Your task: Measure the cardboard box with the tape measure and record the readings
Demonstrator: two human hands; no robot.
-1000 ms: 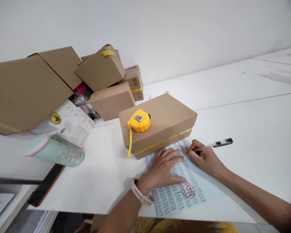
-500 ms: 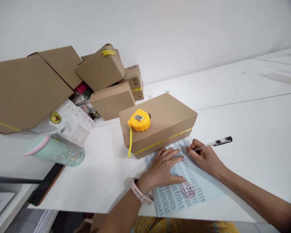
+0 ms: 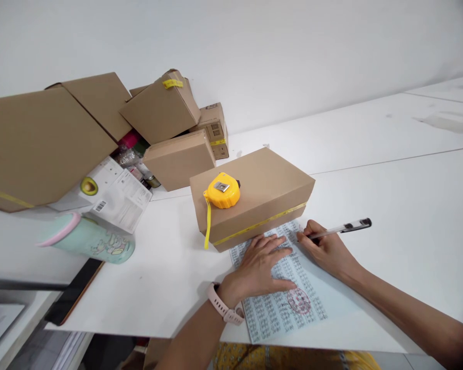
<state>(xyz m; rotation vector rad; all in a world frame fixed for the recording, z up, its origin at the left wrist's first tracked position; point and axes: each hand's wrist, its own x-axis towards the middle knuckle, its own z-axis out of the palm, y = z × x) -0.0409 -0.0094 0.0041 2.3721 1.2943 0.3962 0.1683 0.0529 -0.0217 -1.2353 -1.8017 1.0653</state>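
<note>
I am pinching the pen [image 3: 337,229] in my right hand [image 3: 327,252], barrel pointing right, tip on the printed sheet [image 3: 293,303] at the foot of the cardboard box [image 3: 262,190], while my left hand [image 3: 260,267] is pressing spread flat just beside it.

A plain white wall [image 3: 254,41] backs a white tabletop [image 3: 409,205] built from abutting panels (thin seams [image 3: 389,161] run across it), lit evenly with soft shadows throughout.

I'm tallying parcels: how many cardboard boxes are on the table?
6: near box under the tape measure; middle box behind it; printed box by the wall; tilted box; big left box; angled box behind that. Others may be hidden.
</note>
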